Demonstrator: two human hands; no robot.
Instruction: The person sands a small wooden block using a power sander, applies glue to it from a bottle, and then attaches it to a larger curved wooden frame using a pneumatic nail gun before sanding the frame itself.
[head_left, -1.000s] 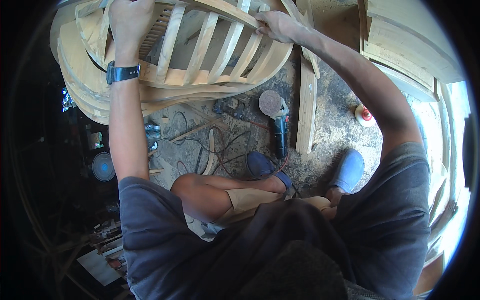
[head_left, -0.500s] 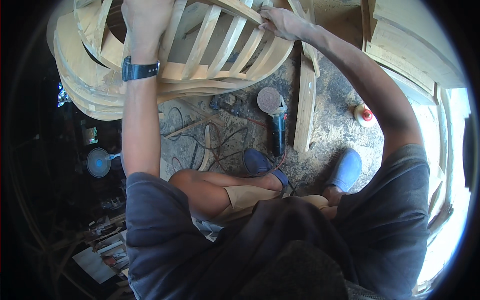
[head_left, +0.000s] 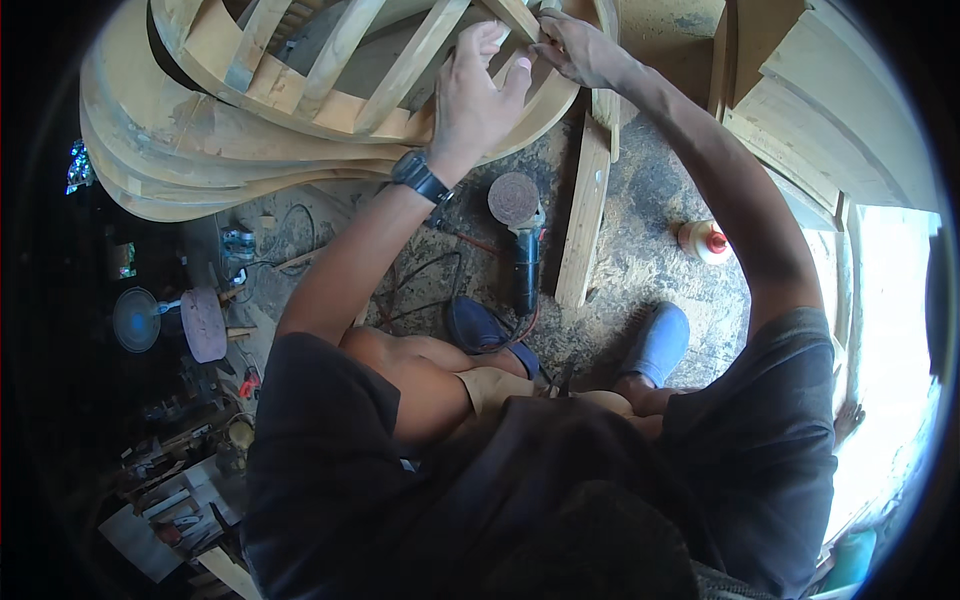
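Observation:
A curved wooden frame with slats (head_left: pixel 400 75) spans the top of the view. My right hand (head_left: pixel 585 52) is at its right side, fingers closed round the end of a wooden strip (head_left: pixel 512 17). My left hand (head_left: pixel 474 100), with a dark watch on the wrist, is raised over the slats just left of my right hand. Its thumb and fingers are apart, and I see nothing in them. The far end of the strip runs out of view at the top.
On the floor below the frame lies an angle grinder (head_left: pixel 524 250) with a round sanding disc and a cord. A wooden board (head_left: pixel 585 215) lies right of it, then a white bottle with a red cap (head_left: pixel 703 242). A fan (head_left: pixel 137 318) stands far left; wooden panels (head_left: pixel 840 100) are at upper right.
My left hand has moved right and down from the frame's upper left, close to my right hand. My right hand stays at the strip's end. The whole view has shifted slightly.

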